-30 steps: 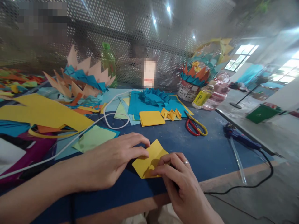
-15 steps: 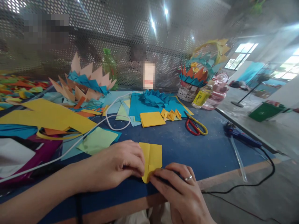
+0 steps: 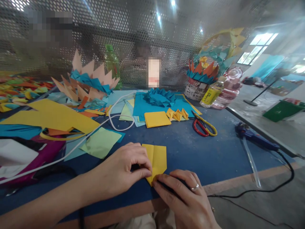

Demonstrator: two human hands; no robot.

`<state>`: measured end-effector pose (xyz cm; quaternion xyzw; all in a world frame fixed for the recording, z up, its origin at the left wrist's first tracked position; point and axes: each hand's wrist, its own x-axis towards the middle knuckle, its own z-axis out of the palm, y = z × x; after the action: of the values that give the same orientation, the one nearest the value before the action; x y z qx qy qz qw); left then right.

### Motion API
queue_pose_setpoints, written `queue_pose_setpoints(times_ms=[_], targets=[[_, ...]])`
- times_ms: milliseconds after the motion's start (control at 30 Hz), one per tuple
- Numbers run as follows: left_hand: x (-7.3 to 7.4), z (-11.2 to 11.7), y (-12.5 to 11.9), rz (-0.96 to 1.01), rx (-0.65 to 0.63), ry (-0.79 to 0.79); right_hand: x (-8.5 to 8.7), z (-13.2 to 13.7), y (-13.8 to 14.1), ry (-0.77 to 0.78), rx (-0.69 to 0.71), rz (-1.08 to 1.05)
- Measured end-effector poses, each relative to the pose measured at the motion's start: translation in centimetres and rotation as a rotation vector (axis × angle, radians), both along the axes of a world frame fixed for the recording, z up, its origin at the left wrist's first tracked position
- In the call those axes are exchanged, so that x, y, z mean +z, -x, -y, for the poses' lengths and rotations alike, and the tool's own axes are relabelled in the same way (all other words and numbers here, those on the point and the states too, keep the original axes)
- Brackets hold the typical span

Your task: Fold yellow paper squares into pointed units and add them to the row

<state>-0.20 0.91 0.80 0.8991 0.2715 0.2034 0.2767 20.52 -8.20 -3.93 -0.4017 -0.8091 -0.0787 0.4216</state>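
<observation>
A small sheet of yellow paper (image 3: 160, 159) lies on the blue table near its front edge, creased down the middle. Its near corners are folded in, so the end closest to me comes to a point. My left hand (image 3: 131, 167) pinches the paper's left side, thumb and fingertips together. At the near point, my right hand (image 3: 182, 190), a ring on one finger, grips the folded edge with its fingertips. Beyond the hands are a stack of yellow paper (image 3: 157, 119) and a row of folded orange-yellow points (image 3: 177, 114).
Scissors (image 3: 205, 124) with red and yellow handles lie right of the stack. A glue gun (image 3: 258, 138) with a clear stick rests by the right edge. Pale green paper (image 3: 102, 142), a white cable (image 3: 78, 144) and folded-paper crowns (image 3: 91, 79) occupy the left. Bottles (image 3: 212, 93) stand at back right.
The yellow sheet's near end has gone from a rounded, half-turned flap to a flat point. My left fingers have shifted slightly right. The whole view has turned a little left.
</observation>
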Motion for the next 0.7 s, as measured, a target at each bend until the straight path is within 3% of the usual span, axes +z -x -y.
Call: queue_pose_setpoints(times_ms=[200,700], targets=[[-0.1,0.3,0.0,0.001,0.018,0.009,1.2,0.2,-0.7,0.058,0.049,0.152],[-0.3,0.8,-0.3,-0.007,0.037,-0.009,1.2,0.1,-0.7,0.051,0.05,0.134]])
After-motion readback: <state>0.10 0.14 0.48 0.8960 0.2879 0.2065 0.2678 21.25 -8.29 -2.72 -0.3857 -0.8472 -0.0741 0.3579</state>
